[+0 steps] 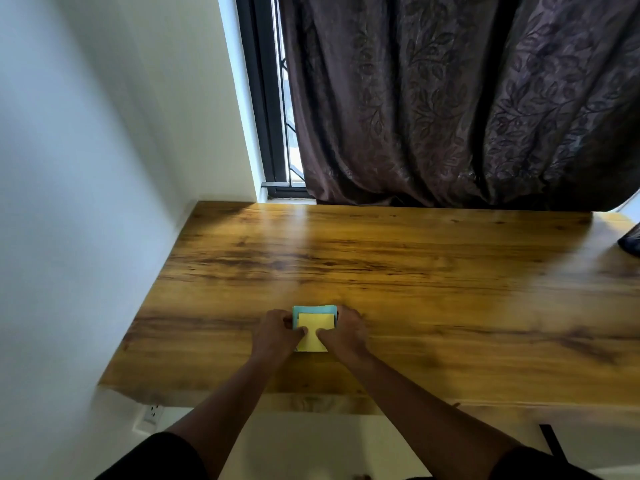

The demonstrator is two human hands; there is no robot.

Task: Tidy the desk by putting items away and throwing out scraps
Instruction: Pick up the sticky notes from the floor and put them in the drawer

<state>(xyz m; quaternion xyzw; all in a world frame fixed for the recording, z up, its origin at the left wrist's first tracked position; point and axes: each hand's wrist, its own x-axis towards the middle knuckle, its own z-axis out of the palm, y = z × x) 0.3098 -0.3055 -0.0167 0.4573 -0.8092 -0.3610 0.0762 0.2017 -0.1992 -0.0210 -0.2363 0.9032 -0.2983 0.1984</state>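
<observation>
A: Sitting near the front edge of the table [415, 271], left of its middle, is a small stack of notes [313, 329]: yellow sheets on top, a teal pad under them showing along the far and left sides.

B: Who has it?

A: Both hands. The left hand [277, 332] is at the stack's left side, its thumb laid on the yellow sheet and its fingers [286, 319] curled against the teal edge. The right hand [344, 330] mirrors it on the right, thumb on the yellow paper, fingers wrapped over the far right corner.

B: So grasping, not just resting?

A: Grasping, from both sides. Whether the stack is lifted or flat on the wood I cannot tell; the near yellow edge looks to lie on the surface.

B: And around it?

A: Bare forearms reach in from below, with black sleeves at the bottom corners. The wood is glossy, with a pale glare across the middle. A white wall [86, 202] runs along the left, with a socket [152, 414] low down under the table's corner. Behind the far edge hangs a dark curtain [450, 98] with a leaf pattern, and a strip of window [277, 98] with a black frame shows at its left. Something dark [630, 242] pokes in at the right edge, too cropped to identify.
</observation>
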